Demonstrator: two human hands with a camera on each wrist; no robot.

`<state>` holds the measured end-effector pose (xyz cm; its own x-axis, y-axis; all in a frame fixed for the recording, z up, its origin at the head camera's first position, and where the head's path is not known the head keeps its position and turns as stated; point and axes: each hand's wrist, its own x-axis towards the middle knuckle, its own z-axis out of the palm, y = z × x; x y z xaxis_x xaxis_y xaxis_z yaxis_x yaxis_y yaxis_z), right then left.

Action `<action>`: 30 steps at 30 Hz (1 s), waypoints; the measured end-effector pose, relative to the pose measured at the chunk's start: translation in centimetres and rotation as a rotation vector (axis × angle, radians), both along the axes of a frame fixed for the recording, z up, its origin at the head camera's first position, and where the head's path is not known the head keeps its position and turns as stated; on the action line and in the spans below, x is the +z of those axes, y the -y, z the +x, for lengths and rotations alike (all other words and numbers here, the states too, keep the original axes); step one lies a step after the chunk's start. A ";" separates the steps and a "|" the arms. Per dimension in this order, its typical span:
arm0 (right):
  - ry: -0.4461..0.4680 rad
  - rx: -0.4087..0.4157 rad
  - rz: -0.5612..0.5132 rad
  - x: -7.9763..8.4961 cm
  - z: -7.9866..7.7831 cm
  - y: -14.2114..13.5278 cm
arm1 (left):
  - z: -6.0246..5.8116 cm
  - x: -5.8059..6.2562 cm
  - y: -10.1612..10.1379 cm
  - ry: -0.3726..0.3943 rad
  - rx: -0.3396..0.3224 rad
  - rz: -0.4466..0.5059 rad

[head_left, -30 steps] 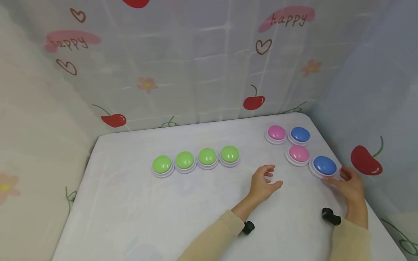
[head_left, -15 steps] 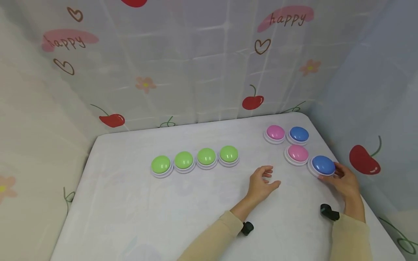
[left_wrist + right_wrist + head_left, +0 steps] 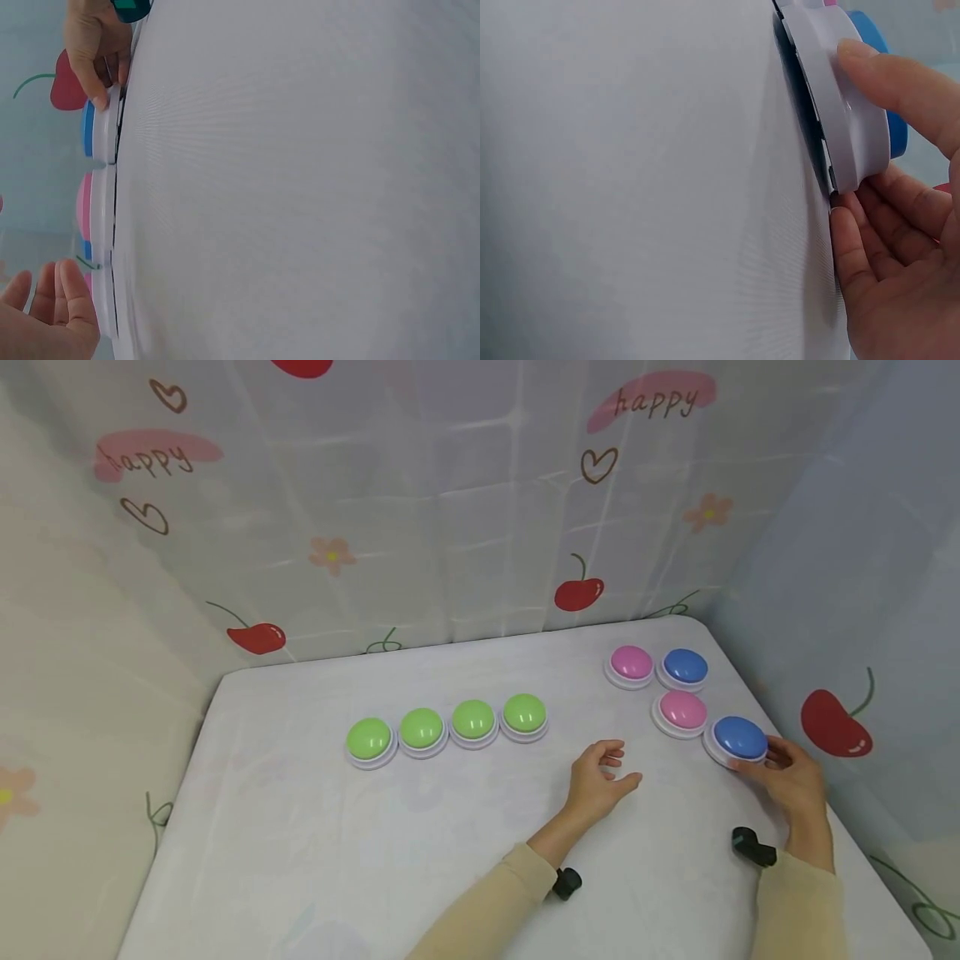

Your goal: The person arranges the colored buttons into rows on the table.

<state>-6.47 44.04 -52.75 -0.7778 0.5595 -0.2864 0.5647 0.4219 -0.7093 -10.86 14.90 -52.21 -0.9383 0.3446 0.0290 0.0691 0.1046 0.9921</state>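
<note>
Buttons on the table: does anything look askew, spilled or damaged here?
Nothing looks spilled or damaged. The green buttons form a slightly slanting row. Only the near blue button draws notice: the right hand holds its white base, and the right wrist view shows a dark strip underneath, perhaps a slight tilt.

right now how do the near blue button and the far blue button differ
The near blue button has the right hand gripping its base; the far blue button has no hand on it.
In the head view, the near blue button looks larger, while the far blue button looks smaller and sits closer to the table's back edge.
Both have a glossy blue dome on a round white base.
</note>
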 end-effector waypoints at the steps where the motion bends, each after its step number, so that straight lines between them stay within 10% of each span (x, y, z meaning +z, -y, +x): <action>1: -0.003 0.000 0.005 0.0 0.0 0.0 | 0.0 0.0 0.0 0.000 -0.001 0.000; 17: -0.013 -0.030 -0.019 0.0 0.3 0.2 | 0.2 0.0 -0.1 0.005 0.002 -0.008; 30: -0.056 -0.210 -0.185 -0.6 0.5 0.3 | 0.2 -0.1 -0.1 0.003 0.001 0.000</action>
<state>-5.96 43.75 -53.32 -0.6680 0.6520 -0.3588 0.5839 0.1603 -0.7958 -10.70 14.97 -52.29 -0.9387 0.3437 0.0263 0.0659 0.1043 0.9924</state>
